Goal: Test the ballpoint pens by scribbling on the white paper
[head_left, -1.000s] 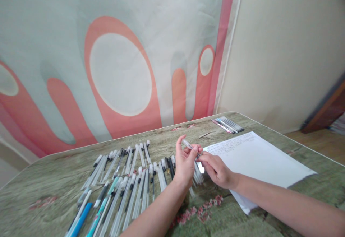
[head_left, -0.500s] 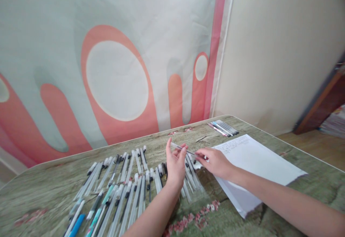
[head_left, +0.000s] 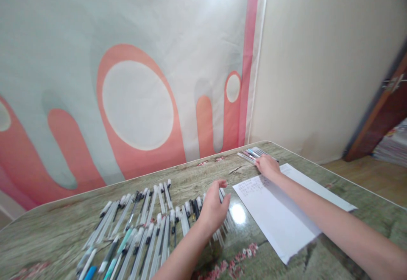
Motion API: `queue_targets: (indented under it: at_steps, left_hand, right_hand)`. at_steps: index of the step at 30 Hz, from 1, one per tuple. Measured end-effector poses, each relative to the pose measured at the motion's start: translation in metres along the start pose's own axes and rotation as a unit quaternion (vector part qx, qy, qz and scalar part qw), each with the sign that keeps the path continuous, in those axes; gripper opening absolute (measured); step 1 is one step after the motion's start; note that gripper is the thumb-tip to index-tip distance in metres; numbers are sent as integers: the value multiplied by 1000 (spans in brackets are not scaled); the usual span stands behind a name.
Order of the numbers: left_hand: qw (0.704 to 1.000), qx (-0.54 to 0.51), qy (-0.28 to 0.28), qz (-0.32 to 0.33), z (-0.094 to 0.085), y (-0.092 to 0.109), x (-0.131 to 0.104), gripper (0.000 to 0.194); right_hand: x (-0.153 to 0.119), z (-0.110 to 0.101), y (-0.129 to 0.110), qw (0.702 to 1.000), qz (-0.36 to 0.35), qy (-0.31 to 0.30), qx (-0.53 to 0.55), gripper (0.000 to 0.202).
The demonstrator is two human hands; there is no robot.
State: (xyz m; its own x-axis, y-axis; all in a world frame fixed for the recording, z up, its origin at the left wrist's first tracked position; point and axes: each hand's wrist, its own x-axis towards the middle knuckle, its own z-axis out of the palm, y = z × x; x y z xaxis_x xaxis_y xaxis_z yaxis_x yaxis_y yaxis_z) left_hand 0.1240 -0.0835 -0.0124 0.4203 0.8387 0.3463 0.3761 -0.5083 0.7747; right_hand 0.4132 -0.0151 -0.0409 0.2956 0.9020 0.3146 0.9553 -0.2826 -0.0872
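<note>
My right hand (head_left: 267,166) is at the far right of the table, its fingers closed on the near end of a slim clear pen (head_left: 245,158). That pen lies at the left side of a row of pens (head_left: 254,151), partly hidden by the hand. My left hand (head_left: 214,205) hovers above the near pens with fingers apart and slightly curled, holding nothing. Beneath and beside it are several clear-barrelled pens (head_left: 222,228), partly covered by the hand. Many more capped pens (head_left: 155,237) lie in rough rows to the left.
A sheet of white paper (head_left: 280,216) with handwriting at its top lies under my right forearm. The table (head_left: 63,225) has a wood-and-flower pattern. A printed backdrop (head_left: 136,102) hangs behind it. A blue pen (head_left: 90,273) lies at the near left.
My right hand has carried the pen from beside my left hand to the row at the far right. My left hand has let go of the pen. The view has shifted slightly.
</note>
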Motion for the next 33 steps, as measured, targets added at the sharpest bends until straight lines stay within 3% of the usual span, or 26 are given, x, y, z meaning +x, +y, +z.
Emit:
queue_targets:
  at_steps: [3, 7, 15, 20, 24, 28, 33]
  left_hand:
    - [995, 95, -28, 15, -9, -3, -4, 30]
    - [984, 169, -20, 50, -16, -11, -13, 27]
    - [972, 223, -6, 79, -20, -15, -21, 24]
    - [968, 238, -9, 73, -20, -19, -22, 23]
    - [966, 245, -10, 77, -19, -20, -22, 22]
    - [964, 253, -15, 78, -20, -19, -23, 21]
    - [961, 262, -26, 89, -21, -16, -24, 20]
  right_hand:
    - [3, 6, 2, 1000, 8, 2, -9, 26]
    - [4, 9, 1, 1000, 10, 12, -16, 27]
    - [-2, 15, 3, 998, 14, 45, -33, 27]
    - [-2, 6, 3, 997, -2, 77, 13, 24]
    - [-8, -12, -16, 983, -101, 3, 152, 20]
    - [-30, -29, -53, 920, -240, -120, 286, 22]
    - [-60, -38, -91, 865, -377, -145, 298, 18]
